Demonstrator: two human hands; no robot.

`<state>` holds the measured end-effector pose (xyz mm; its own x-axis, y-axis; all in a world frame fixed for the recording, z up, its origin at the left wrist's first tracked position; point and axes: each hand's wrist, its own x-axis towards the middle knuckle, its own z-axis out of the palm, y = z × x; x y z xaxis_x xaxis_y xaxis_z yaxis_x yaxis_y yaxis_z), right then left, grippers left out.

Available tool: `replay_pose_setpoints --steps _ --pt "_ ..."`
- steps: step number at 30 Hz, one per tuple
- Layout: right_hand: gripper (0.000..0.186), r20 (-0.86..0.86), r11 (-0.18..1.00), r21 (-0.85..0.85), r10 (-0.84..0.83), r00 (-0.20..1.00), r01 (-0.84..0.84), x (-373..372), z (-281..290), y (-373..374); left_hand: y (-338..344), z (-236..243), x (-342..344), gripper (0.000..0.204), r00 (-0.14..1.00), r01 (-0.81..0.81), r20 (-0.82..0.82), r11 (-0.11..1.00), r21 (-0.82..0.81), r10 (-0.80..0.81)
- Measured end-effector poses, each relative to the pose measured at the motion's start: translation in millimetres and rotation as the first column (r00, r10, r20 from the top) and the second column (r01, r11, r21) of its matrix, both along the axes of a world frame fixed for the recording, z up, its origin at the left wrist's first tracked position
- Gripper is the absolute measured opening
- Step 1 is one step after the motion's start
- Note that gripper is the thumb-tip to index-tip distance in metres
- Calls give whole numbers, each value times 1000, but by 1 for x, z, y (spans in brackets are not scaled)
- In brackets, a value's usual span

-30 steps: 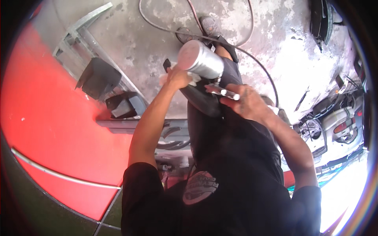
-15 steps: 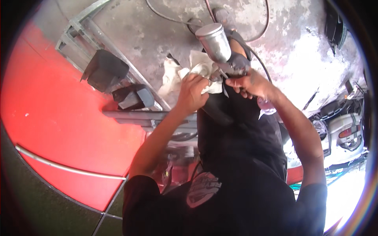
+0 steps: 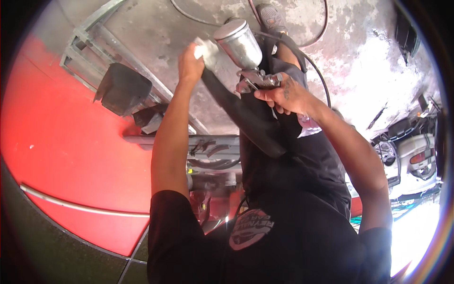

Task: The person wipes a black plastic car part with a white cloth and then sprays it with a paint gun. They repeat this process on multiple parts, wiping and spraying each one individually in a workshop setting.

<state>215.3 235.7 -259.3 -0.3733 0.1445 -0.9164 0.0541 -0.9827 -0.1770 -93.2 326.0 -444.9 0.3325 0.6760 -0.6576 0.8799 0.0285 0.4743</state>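
Observation:
My right hand (image 3: 291, 96) is closed round a spray gun (image 3: 257, 79), whose silver cup (image 3: 240, 46) stands tilted above the body. A pale lilac sheet (image 3: 309, 127) hangs just below that hand; what holds it is hidden. Out to the upper left, my left hand (image 3: 191, 62) is closed on a crumpled white cloth (image 3: 207, 50), blurred by motion. A long, curved black strip (image 3: 241, 113) runs from beside my left hand down across my legs to a rounded end. Whether my left fingers also grip the strip, I cannot tell.
To the left lie a big red panel (image 3: 71, 156), a metal frame (image 3: 137, 61) and a black boxy part (image 3: 124, 89). Hoses (image 3: 318, 75) run over the concrete floor (image 3: 331, 42) near my feet. A pale car part with a red lamp (image 3: 416, 156) lies at right.
My left hand has moved up and left with the white cloth, away from the spray gun. More of the black strip shows. The gun and its cup have shifted slightly left.

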Motion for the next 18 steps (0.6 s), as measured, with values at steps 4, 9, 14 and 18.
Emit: replay_pose_setpoints --steps 4,9,14,18 --pt "35 33 999 -43 -9 999 11 19 -8 8 62 46 37 51 971 -183 206 937 296 125" --pt "38 108 992 -80 108 988 -100 58 33 -5 22 124 92 48 887 130 400 957 260 -229" --pt "33 133 978 -147 165 977 -146 96 97 -23 -89 174 77 20 733 581 365 807 106 -575" --pt "36 61 985 -120 133 989 -126 99 131 -28 -98 211 105 13 721 638 467 753 -161 -512"
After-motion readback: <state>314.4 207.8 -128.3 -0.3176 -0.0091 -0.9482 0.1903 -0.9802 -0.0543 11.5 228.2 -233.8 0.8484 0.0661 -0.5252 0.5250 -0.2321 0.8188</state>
